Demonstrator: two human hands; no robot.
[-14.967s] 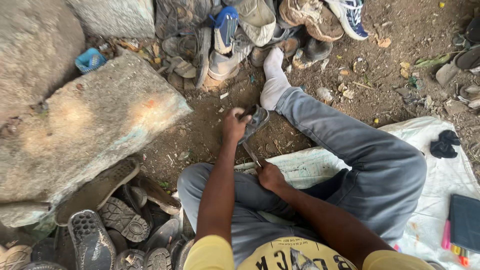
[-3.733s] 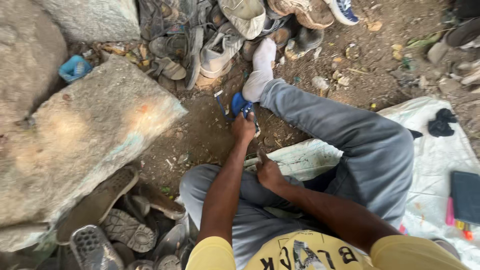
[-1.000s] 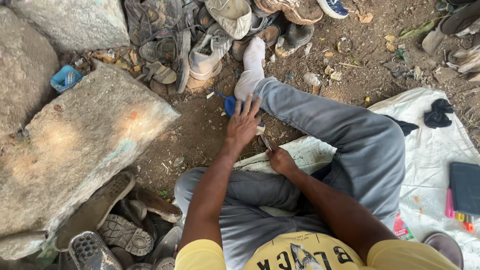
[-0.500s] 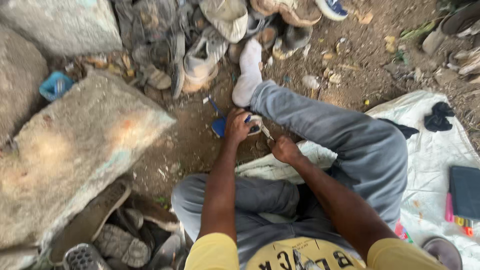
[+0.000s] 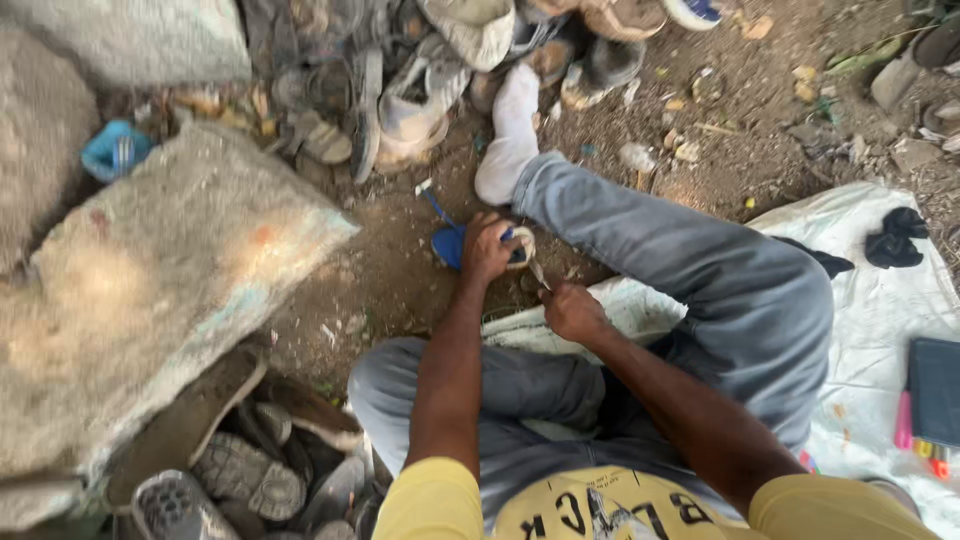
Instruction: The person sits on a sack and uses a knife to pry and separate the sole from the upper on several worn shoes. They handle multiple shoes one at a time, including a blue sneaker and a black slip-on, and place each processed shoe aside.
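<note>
I sit on the ground with my right leg stretched out in grey jeans and a white sock. My left hand grips a blue shoe against the dirt, its pale sole edge showing beside the fingers. My right hand is closed on a thin metal tool whose tip reaches the shoe's edge just right of my left hand. Most of the shoe is hidden under the left hand.
A large flat stone lies at left. Worn shoes are piled at the top and at the lower left. A white sack cloth at right carries a dark case and a black rag. A blue item lies by the stones.
The view has shifted a little. My left hand went from open fingers over the blue shoe to gripping it, and my right hand brought the tool up to the shoe's edge.
</note>
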